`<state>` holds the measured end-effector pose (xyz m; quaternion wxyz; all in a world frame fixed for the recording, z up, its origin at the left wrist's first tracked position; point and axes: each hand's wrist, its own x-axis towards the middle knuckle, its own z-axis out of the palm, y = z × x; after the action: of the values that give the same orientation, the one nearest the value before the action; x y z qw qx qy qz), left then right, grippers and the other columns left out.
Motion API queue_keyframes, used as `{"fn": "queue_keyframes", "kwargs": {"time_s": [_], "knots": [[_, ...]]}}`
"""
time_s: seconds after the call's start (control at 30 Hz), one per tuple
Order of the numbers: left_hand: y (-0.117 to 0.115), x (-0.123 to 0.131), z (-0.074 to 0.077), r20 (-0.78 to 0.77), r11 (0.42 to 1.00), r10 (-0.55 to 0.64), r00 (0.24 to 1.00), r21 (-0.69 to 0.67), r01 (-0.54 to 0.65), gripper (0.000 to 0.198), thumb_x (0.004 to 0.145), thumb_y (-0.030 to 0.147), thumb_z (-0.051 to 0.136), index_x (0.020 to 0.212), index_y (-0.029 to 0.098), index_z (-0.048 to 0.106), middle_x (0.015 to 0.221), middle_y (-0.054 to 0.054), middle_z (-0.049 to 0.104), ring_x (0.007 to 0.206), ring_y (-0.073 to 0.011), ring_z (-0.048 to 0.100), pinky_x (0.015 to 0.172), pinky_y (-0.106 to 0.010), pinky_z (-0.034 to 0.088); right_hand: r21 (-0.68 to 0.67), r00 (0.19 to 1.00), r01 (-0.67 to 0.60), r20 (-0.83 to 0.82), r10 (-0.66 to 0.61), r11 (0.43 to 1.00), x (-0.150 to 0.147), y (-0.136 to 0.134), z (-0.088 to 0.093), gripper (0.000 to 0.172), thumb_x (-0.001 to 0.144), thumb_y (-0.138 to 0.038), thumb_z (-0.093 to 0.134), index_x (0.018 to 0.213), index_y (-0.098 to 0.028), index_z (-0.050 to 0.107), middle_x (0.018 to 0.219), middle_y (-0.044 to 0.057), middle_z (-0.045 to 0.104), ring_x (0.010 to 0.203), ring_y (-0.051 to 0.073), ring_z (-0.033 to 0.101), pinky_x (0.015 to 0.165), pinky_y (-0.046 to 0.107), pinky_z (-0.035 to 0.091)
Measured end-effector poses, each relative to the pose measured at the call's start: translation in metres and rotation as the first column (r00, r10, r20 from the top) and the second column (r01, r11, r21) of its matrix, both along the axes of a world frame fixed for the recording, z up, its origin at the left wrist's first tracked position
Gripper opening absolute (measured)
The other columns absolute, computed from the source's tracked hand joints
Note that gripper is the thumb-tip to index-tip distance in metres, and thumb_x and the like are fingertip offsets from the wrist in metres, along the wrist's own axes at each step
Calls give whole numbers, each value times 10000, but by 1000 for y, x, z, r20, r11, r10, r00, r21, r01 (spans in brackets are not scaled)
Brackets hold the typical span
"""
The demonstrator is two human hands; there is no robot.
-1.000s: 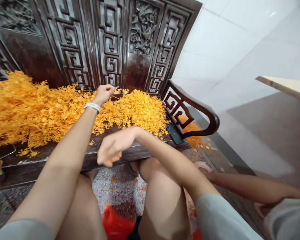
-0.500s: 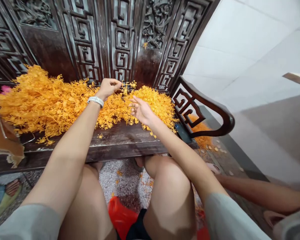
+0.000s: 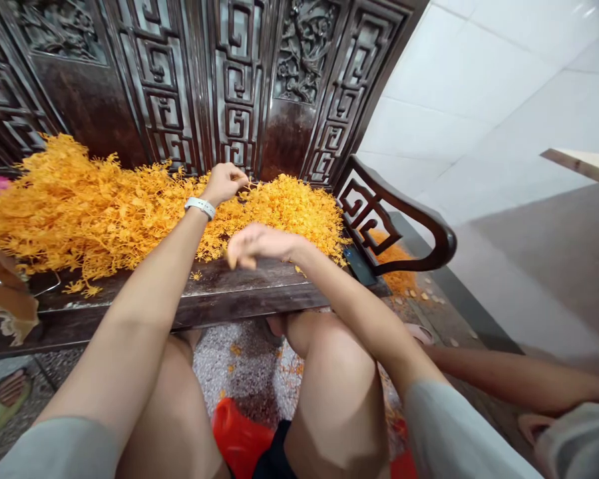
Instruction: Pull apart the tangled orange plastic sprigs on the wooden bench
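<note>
My left hand (image 3: 224,183), a pale watch (image 3: 200,207) at its wrist, is raised at the back of the bench with thumb and fingers pinched. A thin orange plastic flower sprig (image 3: 250,185) shows at the fingertips, hard to separate from the pile behind. My right hand (image 3: 262,243) hovers lower, over the front of the bench seat, fingers bent downward and smeared by motion. Whether it holds anything is unclear. Both hands are near a long heap of orange plastic flowers (image 3: 110,213), which continues in a smaller mound (image 3: 299,206) to the right.
The dark wooden bench (image 3: 259,286) has a carved back and a curved armrest (image 3: 429,229). A torn cardboard box (image 3: 7,299) stands at left. Orange bits (image 3: 397,266) lie on the floor beyond the armrest. Another person's arm (image 3: 524,382) reaches in from the right.
My right hand has swung left and toward me, away from the mound. My left hand has shifted slightly right and down, and its sprig no longer stands clear of the pile.
</note>
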<state>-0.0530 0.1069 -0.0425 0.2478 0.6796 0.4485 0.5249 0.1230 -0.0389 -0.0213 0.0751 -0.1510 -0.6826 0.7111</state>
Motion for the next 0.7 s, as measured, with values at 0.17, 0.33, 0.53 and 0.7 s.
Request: {"fn": "queue_keyframes", "kwargs": {"time_s": [0.17,0.33,0.53,0.7], "knots": [[1,-12,-14,143,988,116,983,-119,-99,123,718,256,800,703,139,762,739,-76,738,761,-203,652,719,-315,516,-105,587,-784,200,785,612,-14,-39,34,302,886,-378,840,1024,-110,826,898,104,797,825,192,754,712,275,531],[0,-17,-16,320,973,186,929,-195,-127,206,695,339,818,740,144,773,659,-38,675,609,-131,523,601,-276,431,-298,833,284,-394,-389,911,17,8,36,377,935,-559,700,985,-187,734,713,-1,686,655,120,608,645,249,475],[-1,-18,-10,308,988,92,947,-147,-49,231,643,359,840,713,147,779,664,-40,680,604,-117,503,599,-275,426,-617,377,740,51,-925,267,18,34,-1,262,1055,-339,499,932,-155,640,617,-28,554,519,84,437,548,221,359],[-7,-14,-4,215,993,-20,977,-112,44,255,624,370,883,697,145,787,718,-78,741,700,-169,615,674,-300,498,-457,376,837,78,-923,302,21,37,-8,305,1020,-493,600,929,-203,580,645,-29,592,531,101,473,557,246,369]]}}
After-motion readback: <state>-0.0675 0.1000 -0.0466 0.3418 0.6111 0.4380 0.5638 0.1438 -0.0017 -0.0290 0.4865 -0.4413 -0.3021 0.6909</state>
